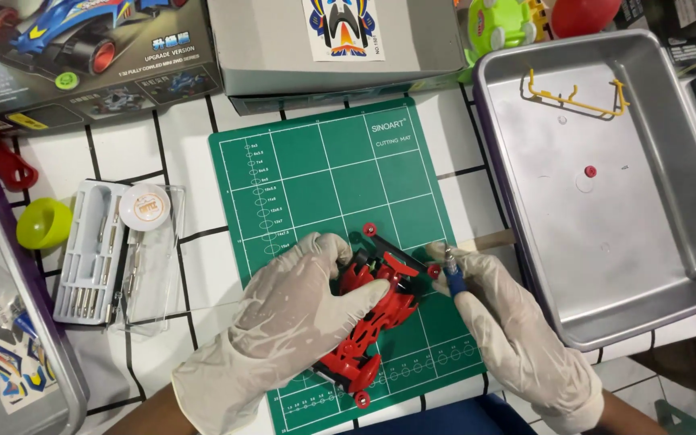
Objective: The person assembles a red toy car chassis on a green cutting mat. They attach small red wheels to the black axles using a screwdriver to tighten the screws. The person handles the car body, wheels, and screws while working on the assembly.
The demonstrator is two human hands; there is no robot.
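A red toy race car body [380, 310] lies on a green cutting mat [324, 169], with small red rollers at its corners. My left hand [292, 310], in a pale glove, presses down on the car from the left. My right hand [509, 322], gloved too, holds a small blue-handled screwdriver [452, 272] upright, its tip at the car's front right roller [434, 271].
A metal tray [686, 185] at right holds a yellow plastic sprue [577, 97] and a small red part [590, 171]. A clear case of screwdriver bits [94, 258] with a round white tub [144, 205] and a lime half-shell [42, 223] lie at left. Boxes stand at the back.
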